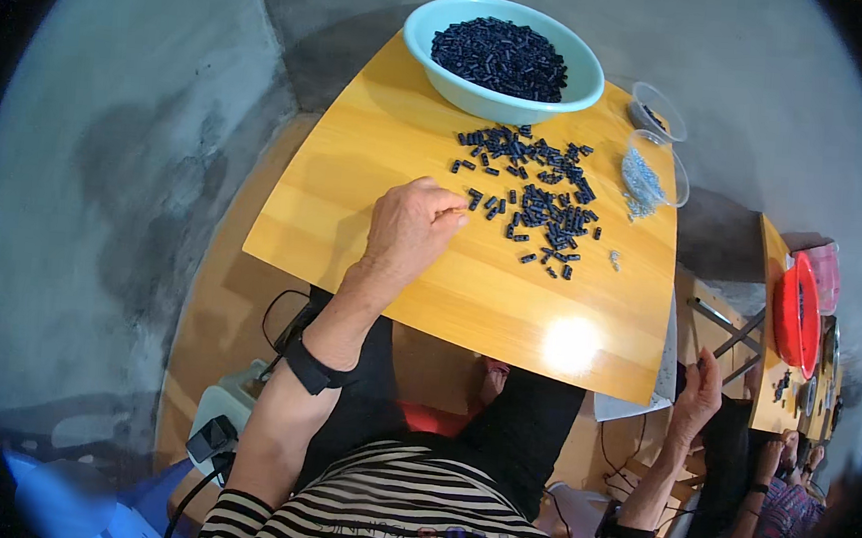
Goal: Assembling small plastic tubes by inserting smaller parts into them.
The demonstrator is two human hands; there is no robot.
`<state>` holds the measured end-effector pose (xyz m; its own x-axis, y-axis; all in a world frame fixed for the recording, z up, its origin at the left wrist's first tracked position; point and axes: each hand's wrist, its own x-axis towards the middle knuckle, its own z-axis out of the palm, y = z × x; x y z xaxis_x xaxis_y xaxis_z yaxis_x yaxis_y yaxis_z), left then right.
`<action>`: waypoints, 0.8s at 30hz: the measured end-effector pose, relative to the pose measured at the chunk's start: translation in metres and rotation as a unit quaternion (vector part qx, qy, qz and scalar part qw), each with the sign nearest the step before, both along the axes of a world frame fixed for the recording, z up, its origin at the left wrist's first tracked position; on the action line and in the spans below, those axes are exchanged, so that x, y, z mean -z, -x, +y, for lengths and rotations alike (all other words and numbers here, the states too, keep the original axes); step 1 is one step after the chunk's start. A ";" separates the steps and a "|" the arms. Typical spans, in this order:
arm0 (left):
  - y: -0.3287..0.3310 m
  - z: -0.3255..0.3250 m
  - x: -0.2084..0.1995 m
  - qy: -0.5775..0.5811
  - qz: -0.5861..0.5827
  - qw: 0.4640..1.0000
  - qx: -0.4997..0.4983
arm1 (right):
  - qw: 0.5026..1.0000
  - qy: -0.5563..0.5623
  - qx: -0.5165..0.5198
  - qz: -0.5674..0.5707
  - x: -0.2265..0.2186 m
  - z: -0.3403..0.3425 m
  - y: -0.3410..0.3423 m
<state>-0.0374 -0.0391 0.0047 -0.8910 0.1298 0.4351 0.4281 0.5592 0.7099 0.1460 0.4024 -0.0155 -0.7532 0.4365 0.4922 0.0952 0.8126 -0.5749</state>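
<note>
Head view, from the left: one black wristband circles the left forearm, and the left hand hangs over the tabletop with its thumb and fingers drawn together at the tips. Whether something tiny sits between them is hidden by the fingertips. Just beyond lie the short black tubular pieces, spread loosely across the middle of the tabletop in two thick clusters with strays; they overlap too much to count. Their long axes run every way: a few nearest the left hand point roughly away from the person, others lie nearly crosswise. One pale turquoise bowl behind them is heaped with similar pieces, the lower layers buried.

Further right stand two clear tubs: the rear tub with some dark contents, hard to make out, and the front tub tilted, with pale blue bits in it and spilling from its mouth. The right hand is off the tabletop's right edge, its fingers curled; whether they grip anything I cannot tell. At far right are one red basin and one co-worker, partly lost in the dark rim.
</note>
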 end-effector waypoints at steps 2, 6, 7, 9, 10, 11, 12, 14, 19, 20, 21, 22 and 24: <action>0.007 0.002 0.003 0.033 0.009 0.999 -0.016 | 1.000 0.012 -0.001 -0.002 0.012 0.016 0.000; 0.018 0.010 0.012 0.066 0.007 0.998 -0.019 | 1.000 0.015 0.017 -0.011 0.036 0.049 0.001; 0.020 0.013 0.014 0.072 0.012 0.997 -0.025 | 0.999 0.043 0.024 -0.002 0.042 0.054 -0.001; 0.020 0.017 0.018 0.081 0.016 0.996 -0.032 | 0.993 0.118 0.023 -0.006 0.042 0.054 -0.003; 0.020 0.020 0.019 0.084 0.008 0.996 -0.034 | 0.982 0.190 0.024 -0.010 0.043 0.054 -0.005; 0.020 0.024 0.021 0.085 0.000 0.996 -0.032 | 0.982 0.189 0.028 -0.010 0.051 0.066 -0.012; 0.020 0.029 0.021 0.083 -0.001 0.996 -0.026 | 0.971 0.239 -0.003 -0.003 0.062 0.083 -0.021; 0.019 0.037 0.021 0.113 0.019 0.993 -0.041 | 0.957 0.288 -0.028 0.002 0.078 0.096 -0.030; 0.019 0.030 0.036 0.093 0.058 0.993 -0.034 | 0.831 0.553 0.054 0.012 0.080 0.071 -0.023; 0.019 0.028 0.035 0.079 0.055 0.995 -0.035 | 0.804 0.593 0.034 0.033 0.090 0.075 -0.023; 0.020 0.029 0.036 0.066 0.051 0.996 -0.039 | 0.758 0.649 0.014 0.063 0.096 0.074 -0.024; 0.019 0.030 0.036 0.063 0.049 0.996 -0.032 | 0.728 0.682 -0.003 0.078 0.104 0.076 -0.025; 0.020 0.031 0.036 0.058 0.058 0.996 -0.044 | 0.696 0.712 -0.016 0.097 0.110 0.079 -0.030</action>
<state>-0.0570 -0.0084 -0.0310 -0.8462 0.1085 0.5217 0.4486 0.6734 0.5876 0.1762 0.4814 -0.1255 -0.7535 0.5697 -0.3281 -0.1005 -0.5931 -0.7989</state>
